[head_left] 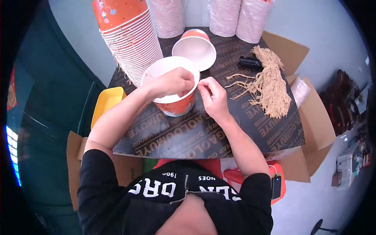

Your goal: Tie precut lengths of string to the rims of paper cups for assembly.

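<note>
Reaching over orange paper bucket (176,103) rim, left hand (172,82) grip curled shut, right hand (213,96) pinching closed beside it.

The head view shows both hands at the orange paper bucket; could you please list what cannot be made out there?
- What the left hand and right hand pinch at the orange paper bucket: too small, hidden by fingers.
- Stacked buckets: tops cut by the upper edge.
- Small black object: partly under the tan string bundle.
</note>
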Demonstrator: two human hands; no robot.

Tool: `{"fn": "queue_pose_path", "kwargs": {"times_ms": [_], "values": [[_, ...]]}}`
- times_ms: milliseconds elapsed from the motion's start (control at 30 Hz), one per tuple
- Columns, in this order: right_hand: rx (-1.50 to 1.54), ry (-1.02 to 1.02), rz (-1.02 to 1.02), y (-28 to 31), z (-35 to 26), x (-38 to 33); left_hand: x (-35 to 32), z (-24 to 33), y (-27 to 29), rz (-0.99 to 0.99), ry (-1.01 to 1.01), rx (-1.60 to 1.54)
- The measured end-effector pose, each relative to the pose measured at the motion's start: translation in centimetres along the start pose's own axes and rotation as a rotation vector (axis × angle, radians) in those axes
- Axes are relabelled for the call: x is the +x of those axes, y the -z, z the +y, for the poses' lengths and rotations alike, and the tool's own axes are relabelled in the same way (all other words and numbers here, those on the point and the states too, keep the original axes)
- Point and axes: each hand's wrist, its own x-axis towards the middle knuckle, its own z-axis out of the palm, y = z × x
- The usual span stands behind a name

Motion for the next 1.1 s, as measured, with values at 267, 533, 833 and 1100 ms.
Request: {"fn": "queue_pose_path", "kwargs": {"times_ms": [267, 533, 833, 1100], "values": [[0.429, -0.397, -0.029, 0.9, 0.8, 0.0, -0.7, 0.2, -0.4, -0.014, 0.074, -0.227], [0.65, -0.451, -0.112, 0.9, 1.4, -0.1, -2.9, 2.6, 0.2, -0.061, -0.084, 0.248], [0.683, -0.439, -0.117, 1.0, 0.1, -0.1, -4.9, 2.8, -1.5, 0.37, -0.226, 0.466], [0.723, -0.391, -0.162, 0.7, -0.5, -0.1, -3.4, 2.1, -3.4, 0.588, -0.612, 0.772]]}}
